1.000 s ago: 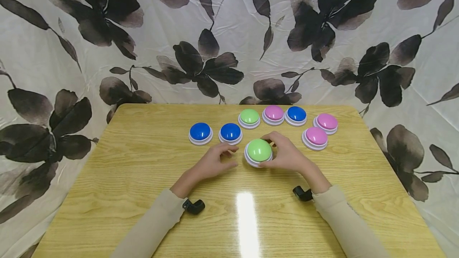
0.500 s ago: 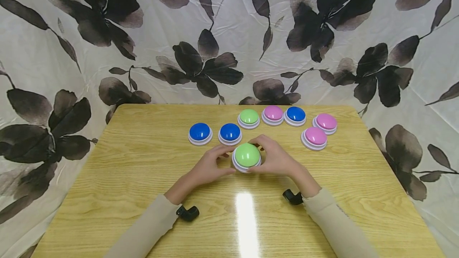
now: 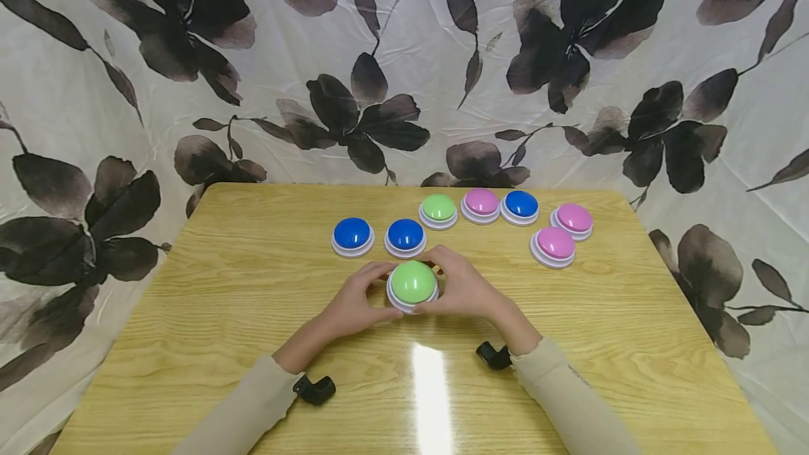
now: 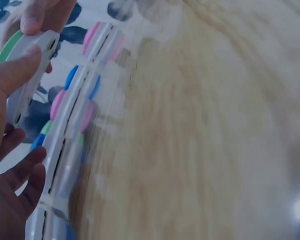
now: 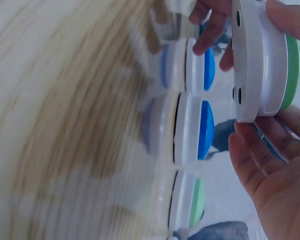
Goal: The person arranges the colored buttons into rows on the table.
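Observation:
A push button (image 3: 413, 282) with a green dome and a white round base is up off the table, between my two hands. My right hand (image 3: 468, 286) grips its right side, thumb at the near edge and fingers at the far edge. From the other side my left hand (image 3: 354, 302) holds it, the thumb lying along the base in the left wrist view. That hand's lower fingers (image 4: 27, 175) are loosely bent, off the button. In the right wrist view the white base (image 5: 250, 65) shows its underside with small dark feet.
Behind the hands stand two blue buttons (image 3: 352, 234). Farther back are another green button (image 3: 439, 208), a pink one (image 3: 482, 202) and a third blue one (image 3: 521, 205). Two pink buttons (image 3: 556, 243) sit at the right of the wooden table (image 3: 221, 343). A floral cloth (image 3: 265, 34) hangs behind.
The green button has moved left and toward the person in the right hand. My left hand, apart from it at first, has come to hold its left side. The other buttons stay put.

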A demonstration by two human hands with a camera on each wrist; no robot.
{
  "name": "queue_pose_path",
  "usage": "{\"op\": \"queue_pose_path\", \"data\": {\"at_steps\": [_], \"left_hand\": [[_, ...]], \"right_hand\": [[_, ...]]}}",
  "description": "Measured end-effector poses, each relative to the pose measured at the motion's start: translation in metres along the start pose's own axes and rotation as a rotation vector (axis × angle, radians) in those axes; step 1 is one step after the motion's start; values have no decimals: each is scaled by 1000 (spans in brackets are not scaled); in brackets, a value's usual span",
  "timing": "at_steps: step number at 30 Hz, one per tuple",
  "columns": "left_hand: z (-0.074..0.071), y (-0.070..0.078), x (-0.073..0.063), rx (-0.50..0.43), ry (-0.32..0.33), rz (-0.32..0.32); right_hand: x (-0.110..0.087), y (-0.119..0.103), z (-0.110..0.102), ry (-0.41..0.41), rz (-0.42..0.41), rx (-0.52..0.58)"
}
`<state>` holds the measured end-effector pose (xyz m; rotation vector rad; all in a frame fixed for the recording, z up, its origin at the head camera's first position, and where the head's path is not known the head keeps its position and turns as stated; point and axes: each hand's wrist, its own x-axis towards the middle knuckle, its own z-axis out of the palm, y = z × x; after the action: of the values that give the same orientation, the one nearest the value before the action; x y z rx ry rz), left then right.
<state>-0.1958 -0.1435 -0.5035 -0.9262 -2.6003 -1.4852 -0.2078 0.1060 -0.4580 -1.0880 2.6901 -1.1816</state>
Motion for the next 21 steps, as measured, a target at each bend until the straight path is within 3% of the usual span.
{"op": "queue_pose_path", "data": {"at_steps": [11, 21], "left_hand": [[-12, 0, -8, -38, 17, -41], [-29, -7, -15, -50, 8, -46]], "right_hand": [[12, -10, 14, 29, 15, 88], [15, -13, 21, 45, -35, 76]]}}
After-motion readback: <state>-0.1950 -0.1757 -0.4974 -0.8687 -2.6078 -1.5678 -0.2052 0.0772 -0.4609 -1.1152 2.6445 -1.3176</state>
